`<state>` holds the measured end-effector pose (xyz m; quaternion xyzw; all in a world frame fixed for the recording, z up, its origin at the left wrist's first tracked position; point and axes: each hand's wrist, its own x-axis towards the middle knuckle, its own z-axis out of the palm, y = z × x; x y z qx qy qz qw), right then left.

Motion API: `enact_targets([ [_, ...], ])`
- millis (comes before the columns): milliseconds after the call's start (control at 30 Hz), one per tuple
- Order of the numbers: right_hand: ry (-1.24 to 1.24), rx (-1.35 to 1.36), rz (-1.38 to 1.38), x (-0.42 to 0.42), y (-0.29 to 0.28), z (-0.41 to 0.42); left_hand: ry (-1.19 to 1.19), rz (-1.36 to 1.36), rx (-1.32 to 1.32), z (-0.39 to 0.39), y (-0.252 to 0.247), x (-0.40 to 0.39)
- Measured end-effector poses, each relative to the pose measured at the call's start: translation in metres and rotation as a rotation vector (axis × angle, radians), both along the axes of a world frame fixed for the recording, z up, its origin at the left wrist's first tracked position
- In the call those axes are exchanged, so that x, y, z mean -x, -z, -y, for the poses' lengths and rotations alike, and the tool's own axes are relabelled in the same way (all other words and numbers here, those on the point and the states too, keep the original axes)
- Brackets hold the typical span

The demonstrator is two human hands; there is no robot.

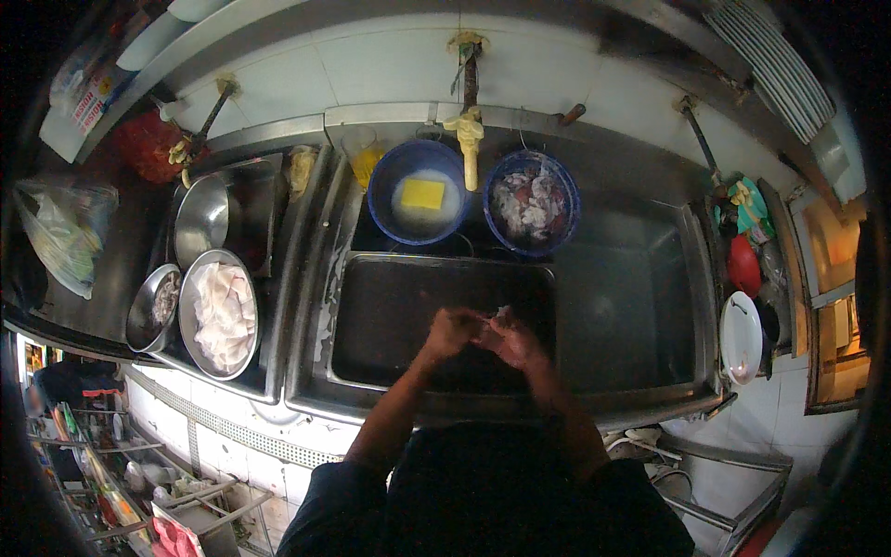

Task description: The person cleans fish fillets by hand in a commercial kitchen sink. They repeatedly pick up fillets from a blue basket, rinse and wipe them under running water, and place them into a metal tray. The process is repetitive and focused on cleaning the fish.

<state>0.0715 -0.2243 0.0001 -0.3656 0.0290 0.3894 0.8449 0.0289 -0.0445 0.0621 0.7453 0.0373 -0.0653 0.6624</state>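
Over the dark metal tray [390, 327] in front of me, my left hand [451, 333] and my right hand [516, 340] meet with curled fingers. A small, pale, wet-looking piece of raw food [490, 337] is pinched between them; dim light and the fingers hide most of it. Beyond the tray stands a blue plastic basin [532, 240] of greyish, purple-tinged raw pieces that look like squid. Left of it, another blue basin [379, 219] contains cloudy liquid and a yellow rectangular block [422, 194]. An oval metal bowl [255, 341] at my left is heaped with whitish raw pieces [226, 313].
A tap [471, 150] hangs between the basins. To the right is a deep sink basin [619, 306], with a white oval dish [740, 334] on its far side. Two more metal bowls [202, 216] and a plastic bag [66, 237] are at left. A metal rack [731, 480] stands low right.
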Motion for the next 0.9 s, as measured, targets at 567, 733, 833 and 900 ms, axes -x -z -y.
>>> enact_targets([
  [567, -0.156, 0.247, -0.005, 0.005, 0.014, -0.019, -0.280, 0.200, -0.499, 0.004, 0.036, 0.004],
  [733, 0.018, 0.241, 0.115, 0.006, -0.006, -0.023, -0.364, 0.092, -0.629, -0.013, 0.045, 0.006],
  [833, 0.016, 0.429, 0.319, -0.026, -0.055, -0.006, -0.365, 0.052, -0.513, -0.045, 0.049, 0.011],
  [900, 0.104, 0.558, 0.482, -0.059, -0.099, -0.006, -0.328, -0.043, -0.413, -0.067, 0.102, 0.009],
])
